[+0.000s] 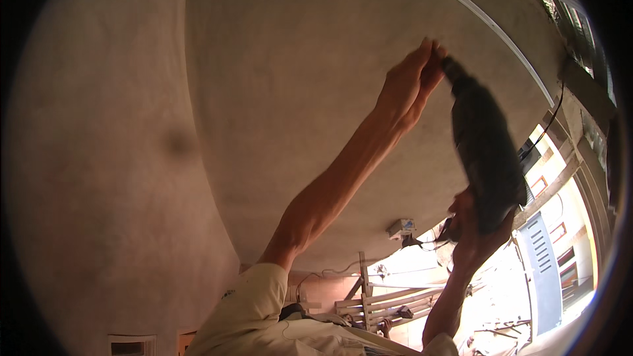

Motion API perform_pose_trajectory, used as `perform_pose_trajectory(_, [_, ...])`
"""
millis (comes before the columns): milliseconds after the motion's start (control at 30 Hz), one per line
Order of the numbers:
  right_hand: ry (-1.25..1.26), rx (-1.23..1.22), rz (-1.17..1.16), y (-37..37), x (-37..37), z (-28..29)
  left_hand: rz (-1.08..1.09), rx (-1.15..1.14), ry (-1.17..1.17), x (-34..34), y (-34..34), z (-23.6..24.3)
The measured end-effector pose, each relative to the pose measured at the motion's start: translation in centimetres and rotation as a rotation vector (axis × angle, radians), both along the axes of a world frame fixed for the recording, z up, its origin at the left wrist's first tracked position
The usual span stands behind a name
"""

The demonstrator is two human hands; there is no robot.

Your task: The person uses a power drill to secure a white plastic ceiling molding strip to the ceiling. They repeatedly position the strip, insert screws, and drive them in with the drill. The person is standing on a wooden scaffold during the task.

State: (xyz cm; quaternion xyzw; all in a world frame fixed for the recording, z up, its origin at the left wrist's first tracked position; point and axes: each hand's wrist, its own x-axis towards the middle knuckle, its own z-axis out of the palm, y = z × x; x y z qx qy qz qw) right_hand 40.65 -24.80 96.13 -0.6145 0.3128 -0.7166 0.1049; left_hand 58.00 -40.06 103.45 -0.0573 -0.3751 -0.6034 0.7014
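Observation:
A dark power drill [486, 148] is raised in front of a plain grey-brown plastered surface [290, 86], its chuck end pointing up and slightly left. My right hand [480, 240] wraps around the drill's lower end. My left arm stretches up from the pale sleeve, and my left hand [410, 79] is beside the chuck with its fingertips pressed together. Whatever those fingers pinch, if anything, is too small to make out. Whether the fingertips touch the drill's tip cannot be told.
A pale metal rail [498, 29] curves across the upper right. Below the drill, a small box [401, 228] with wires is fixed to the surface. Wooden slats [395, 300] stand lower down, near a blue panel [542, 270]. A dark cable [554, 115] hangs at the right.

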Motion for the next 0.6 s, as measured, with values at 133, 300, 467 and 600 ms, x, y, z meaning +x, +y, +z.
perform_pose_trajectory(133, [0.030, -0.001, -0.106, -1.3, 3.5, 6.4, 0.133, -0.182, -0.106, 1.7, -2.2, 4.2])
perform_pose_trajectory(300, [0.218, -0.040, -0.210, -3.1, 5.8, 13.2, 1.174, -0.427, -0.511, 8.6, -9.4, 7.8])
perform_pose_trajectory(467, [0.484, -0.078, -0.260, -5.3, 6.7, 18.3, 2.074, -0.617, -0.517, 16.9, -16.2, 10.7])
perform_pose_trajectory(600, [0.608, -0.010, -0.418, -7.3, 7.2, 22.0, 2.414, -0.586, -0.590, 20.4, -19.7, 10.8])
